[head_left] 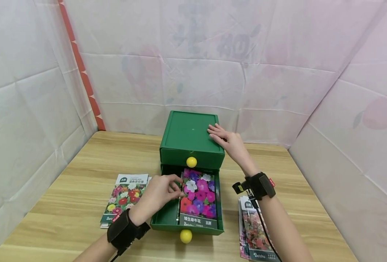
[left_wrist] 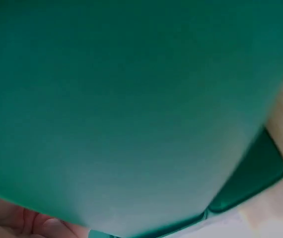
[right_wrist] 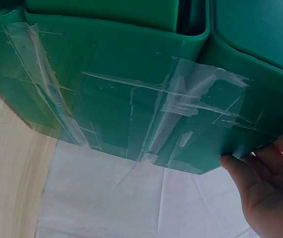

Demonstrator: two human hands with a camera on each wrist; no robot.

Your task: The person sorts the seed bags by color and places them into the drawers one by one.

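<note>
The drawer cabinet [head_left: 189,136] is solid dark green, with a round yellow knob [head_left: 191,162] on the upper drawer and a second yellow knob [head_left: 185,236] on the open lower drawer [head_left: 167,218], which is the same green inside. The seed packet [head_left: 198,198] in that drawer carries a print of pink, purple, red and white flowers above a green band with white lettering; the seed packet [head_left: 125,196] on the light wood-grain table [head_left: 65,189] shows red, pink, yellow and white flowers under a white header, and the packet stack [head_left: 253,233] shows pale pink blooms with a green band. Both wrist straps [head_left: 122,229] are black, and the surrounding sheeting [head_left: 278,72] is white with faint pink motifs and a red-orange strip [head_left: 82,69].
</note>
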